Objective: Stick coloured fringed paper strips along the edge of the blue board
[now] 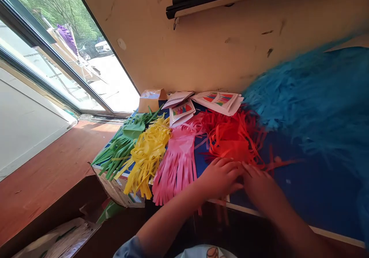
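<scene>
Hands meet at lower centre of the frame, on the near edge of the red fringe (230,137). The left hand (220,175) lies palm down with fingers loosely curled; the right hand (258,183) lies beside it, its fingertips touching the left's. I cannot tell whether either hand pinches a strip, as the fingertips hide the contact.

The red fringe rests on the blue board (302,189), centre frame, its strips loose and tangled. Left of it I note three further bundles side by side: pink fringe (177,160), yellow fringe (147,154), green fringe (122,144). All three are cut into strips and laid out, their ends hanging over the board's near edge. Blue fringe (317,96) fills the right of the frame, blurred. Cards (219,100) lie stacked at upper centre, against the wall.

Judgement: cutting looks complete for every colour in view. The pink, yellow and green bundles look sorted; the red is the one in hand and looks the least ordered.
</scene>
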`<state>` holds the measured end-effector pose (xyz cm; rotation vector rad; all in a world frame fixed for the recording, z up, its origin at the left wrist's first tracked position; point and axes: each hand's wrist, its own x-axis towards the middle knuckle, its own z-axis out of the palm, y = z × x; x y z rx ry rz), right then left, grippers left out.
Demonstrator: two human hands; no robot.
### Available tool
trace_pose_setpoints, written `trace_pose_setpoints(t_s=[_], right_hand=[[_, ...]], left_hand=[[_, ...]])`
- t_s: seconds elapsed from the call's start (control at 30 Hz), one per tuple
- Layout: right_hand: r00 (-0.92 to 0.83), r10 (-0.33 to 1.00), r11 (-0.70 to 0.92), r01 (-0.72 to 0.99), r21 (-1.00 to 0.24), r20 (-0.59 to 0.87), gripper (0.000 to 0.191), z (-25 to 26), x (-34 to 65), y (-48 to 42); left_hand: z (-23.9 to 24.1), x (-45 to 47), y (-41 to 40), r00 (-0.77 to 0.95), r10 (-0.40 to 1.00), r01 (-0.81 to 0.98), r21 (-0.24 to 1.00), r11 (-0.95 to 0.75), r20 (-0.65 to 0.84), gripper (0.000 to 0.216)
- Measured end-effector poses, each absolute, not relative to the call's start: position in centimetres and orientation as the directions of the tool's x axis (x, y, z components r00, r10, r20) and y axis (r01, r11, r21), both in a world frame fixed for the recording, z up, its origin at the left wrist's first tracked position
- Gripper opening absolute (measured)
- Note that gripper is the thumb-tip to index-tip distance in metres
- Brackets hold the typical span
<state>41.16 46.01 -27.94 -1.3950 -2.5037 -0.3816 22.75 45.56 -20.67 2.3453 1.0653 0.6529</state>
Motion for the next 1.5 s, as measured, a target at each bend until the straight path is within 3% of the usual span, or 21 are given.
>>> trace_pose_setpoints(t_s=[0.1, 0.23, 0.33, 0.4, 0.47, 0.5, 0.53, 0.57, 0.63, 0.7, 0.87, 0.97, 1.13, 1.23, 1.33, 1.4, 1.5], right_hand=[[-0.484, 0.794, 0.481, 0.870, 0.106, 0.369, 0.036, -28.2, 41.5, 44.3], [-0.458, 0.784, 0.476, 0.877, 0.067, 0.420, 0.033, -28.7, 41.5, 42.9], [-0.464, 0.757, 0.515, 0.857, 0.017, 0.460, 0.033, -29.1, 41.7, 42.2], [-0.470, 0.736, 0.542, 0.840, -0.007, 0.488, 0.032, -29.2, 41.8, 41.5], [-0.457, 0.728, 0.549, 0.835, -0.035, 0.512, 0.030, -29.0, 41.9, 40.8], [-0.449, 0.727, 0.550, 0.834, -0.049, 0.520, 0.029, -28.8, 41.9, 40.4], [-0.442, 0.726, 0.551, 0.832, -0.062, 0.527, 0.028, -28.7, 41.9, 40.1], [-0.440, 0.723, 0.557, 0.827, -0.073, 0.533, 0.027, -28.6, 41.9, 39.8], [-0.439, 0.714, 0.571, 0.816, -0.090, 0.546, 0.026, -28.4, 42.1, 39.2], [-0.424, 0.710, 0.573, 0.812, -0.112, 0.562, 0.024, -28.6, 42.6, 38.9], [-0.538, 0.619, 0.670, 0.742, -0.028, 0.572, 0.027, -29.0, 44.8, 38.4], [-0.599, 0.588, 0.711, 0.703, 0.006, 0.543, 0.022, -28.5, 45.5, 38.5], [-0.604, 0.652, 0.734, 0.655, -0.180, 0.459, 0.021, -27.3, 45.1, 39.3], [-0.493, 0.805, 0.593, 0.696, -0.405, 0.332, 0.023, -26.5, 44.9, 40.4], [-0.349, 0.935, 0.319, 0.745, -0.586, 0.065, 0.023, -25.5, 44.7, 41.9], [-0.286, 0.954, 0.176, 0.770, -0.613, -0.085, 0.021, -24.8, 44.6, 42.9], [-0.218, 0.957, 0.075, 0.821, -0.565, -0.190, 0.016, -24.1, 44.1, 44.1]], left_hand=[[-22.4, 22.6, 49.0, 0.601, 0.775, 0.623, 0.491, -0.609, 0.198, 0.032], [-22.2, 19.8, 50.3, 0.486, 0.865, 0.810, 0.307, -0.500, 0.128, 0.031], [-20.7, 16.8, 49.6, 0.261, 0.956, 0.942, 0.180, -0.283, 0.134, 0.036], [-19.7, 15.4, 48.7, 0.014, 0.988, 0.990, 0.136, -0.035, 0.157, 0.039], [-19.1, 15.4, 47.4, -0.214, 0.955, 0.971, 0.154, 0.184, 0.208, 0.043], [-19.1, 16.0, 46.7, -0.248, 0.940, 0.961, 0.185, 0.207, 0.236, 0.043], [-19.2, 17.0, 45.8, -0.198, 0.945, 0.964, 0.224, 0.141, 0.259, 0.042], [-19.6, 18.3, 44.9, -0.033, 0.967, 0.963, 0.268, -0.037, 0.252, 0.040], [-20.7, 21.2, 43.2, 0.457, 0.869, 0.785, 0.373, -0.495, 0.191, 0.039], [-22.2, 23.5, 41.8, 0.625, 0.763, 0.629, 0.473, -0.617, 0.164, 0.049], [-24.5, 23.3, 40.0, 0.568, 0.821, 0.629, 0.607, -0.485, 0.067, 0.037], [-24.5, 21.7, 39.3, 0.529, 0.842, 0.593, 0.666, -0.452, 0.100, 0.037], [-23.6, 21.9, 38.9, 0.509, 0.854, 0.636, 0.621, -0.457, 0.107, 0.022], [-22.8, 22.8, 39.7, 0.498, 0.864, 0.700, 0.554, -0.450, 0.072, 0.015], [-22.2, 23.4, 41.0, 0.536, 0.843, 0.706, 0.522, -0.479, 0.049, 0.013], [-22.0, 23.5, 41.7, 0.528, 0.848, 0.705, 0.532, -0.469, 0.048, 0.016], [-22.4, 23.7, 42.4, 0.380, 0.920, 0.735, 0.574, -0.362, 0.093, 0.017]])
